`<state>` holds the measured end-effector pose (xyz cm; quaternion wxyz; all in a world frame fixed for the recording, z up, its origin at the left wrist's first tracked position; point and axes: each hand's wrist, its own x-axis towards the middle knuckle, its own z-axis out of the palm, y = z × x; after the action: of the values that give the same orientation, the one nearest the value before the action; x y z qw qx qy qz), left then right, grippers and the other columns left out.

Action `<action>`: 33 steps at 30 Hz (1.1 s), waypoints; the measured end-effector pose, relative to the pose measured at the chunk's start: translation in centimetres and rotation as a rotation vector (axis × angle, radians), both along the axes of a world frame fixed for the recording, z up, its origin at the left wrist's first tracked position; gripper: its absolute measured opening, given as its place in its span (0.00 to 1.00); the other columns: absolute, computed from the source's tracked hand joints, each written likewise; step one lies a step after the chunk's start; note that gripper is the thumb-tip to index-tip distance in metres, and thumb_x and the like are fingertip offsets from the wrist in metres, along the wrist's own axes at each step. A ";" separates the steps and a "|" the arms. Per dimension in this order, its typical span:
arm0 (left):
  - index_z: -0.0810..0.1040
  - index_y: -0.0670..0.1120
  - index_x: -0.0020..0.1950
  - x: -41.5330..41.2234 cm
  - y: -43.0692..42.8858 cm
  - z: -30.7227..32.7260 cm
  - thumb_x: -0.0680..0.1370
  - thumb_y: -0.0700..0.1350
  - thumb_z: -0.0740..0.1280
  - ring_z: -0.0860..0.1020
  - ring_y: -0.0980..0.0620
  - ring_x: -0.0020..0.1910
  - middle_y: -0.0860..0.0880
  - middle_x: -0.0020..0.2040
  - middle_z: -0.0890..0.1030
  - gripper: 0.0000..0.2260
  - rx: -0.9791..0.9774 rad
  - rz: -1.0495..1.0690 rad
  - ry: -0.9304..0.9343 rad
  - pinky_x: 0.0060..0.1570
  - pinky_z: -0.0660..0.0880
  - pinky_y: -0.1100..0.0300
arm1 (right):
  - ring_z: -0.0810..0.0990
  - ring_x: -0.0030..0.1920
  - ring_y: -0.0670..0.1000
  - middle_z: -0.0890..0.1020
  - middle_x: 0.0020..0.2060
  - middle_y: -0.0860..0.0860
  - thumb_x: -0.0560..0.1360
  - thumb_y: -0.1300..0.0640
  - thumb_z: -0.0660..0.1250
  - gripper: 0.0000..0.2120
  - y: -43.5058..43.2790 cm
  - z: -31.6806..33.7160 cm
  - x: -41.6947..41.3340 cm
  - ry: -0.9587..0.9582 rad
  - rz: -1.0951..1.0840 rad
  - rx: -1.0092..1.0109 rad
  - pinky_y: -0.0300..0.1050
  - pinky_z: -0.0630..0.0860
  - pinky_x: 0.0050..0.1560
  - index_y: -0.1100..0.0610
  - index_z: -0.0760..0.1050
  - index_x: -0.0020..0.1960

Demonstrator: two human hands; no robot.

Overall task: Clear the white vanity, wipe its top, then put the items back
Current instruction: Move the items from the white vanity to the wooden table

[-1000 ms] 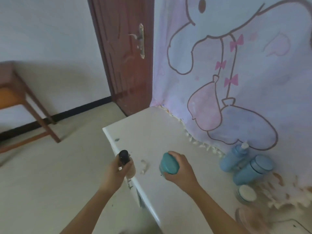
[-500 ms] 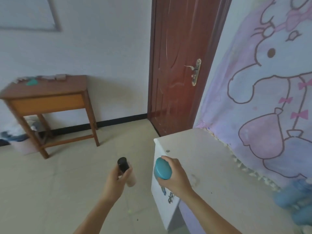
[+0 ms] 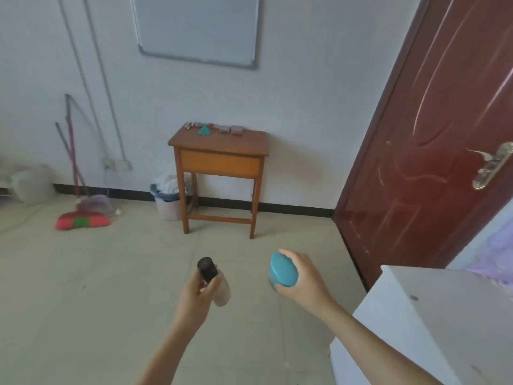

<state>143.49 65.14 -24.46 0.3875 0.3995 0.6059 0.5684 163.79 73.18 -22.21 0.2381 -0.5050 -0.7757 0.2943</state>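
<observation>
Both hands are swinging off the vanity point(image 3: 444, 315), now left of it over the floor point(image 3: 83, 301). Left hand point(image 3: 194, 298) is gripping a bottle point(image 3: 215, 282) below its cap; right hand point(image 3: 304, 286) is curling round a jar point(image 3: 282, 270). Carried one-handed, the smooth jar could be slipping and dropping. No writing is showing legibly.

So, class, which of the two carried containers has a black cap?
The pale bottle gripped in the left hand; the right hand holds a rounded teal container with no black on it.
</observation>
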 end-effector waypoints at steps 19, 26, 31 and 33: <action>0.72 0.49 0.41 -17.7 19.0 5.8 0.76 0.37 0.63 0.71 0.52 0.39 0.50 0.38 0.74 0.08 0.057 0.306 0.190 0.38 0.67 0.62 | 0.69 0.54 0.44 0.67 0.56 0.46 0.67 0.57 0.74 0.33 23.6 3.8 -20.1 0.079 0.334 0.062 0.27 0.67 0.45 0.50 0.63 0.67; 0.73 0.47 0.45 -24.4 24.6 4.6 0.76 0.37 0.63 0.71 0.51 0.40 0.51 0.39 0.74 0.05 0.035 0.460 0.148 0.38 0.66 0.61 | 0.72 0.53 0.45 0.68 0.55 0.46 0.66 0.58 0.74 0.33 31.1 2.2 -29.2 0.045 0.438 -0.002 0.32 0.71 0.51 0.48 0.64 0.67; 0.71 0.48 0.40 -31.3 28.5 3.5 0.76 0.37 0.63 0.69 0.51 0.37 0.50 0.36 0.73 0.08 0.051 0.517 0.132 0.36 0.66 0.61 | 0.71 0.52 0.45 0.67 0.55 0.46 0.66 0.56 0.74 0.33 35.5 1.7 -35.9 -0.012 0.485 0.014 0.30 0.71 0.48 0.47 0.63 0.67; 0.70 0.49 0.39 -34.3 30.5 3.5 0.76 0.38 0.63 0.69 0.52 0.36 0.49 0.36 0.72 0.09 0.060 0.505 0.135 0.36 0.66 0.61 | 0.70 0.53 0.44 0.67 0.55 0.46 0.67 0.55 0.74 0.33 37.2 1.8 -38.6 -0.001 0.473 0.037 0.27 0.69 0.47 0.48 0.63 0.67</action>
<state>109.16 95.68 -20.95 0.1801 0.2838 0.6939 0.6368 125.21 110.41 -20.37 0.1714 -0.3049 -0.8778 0.3274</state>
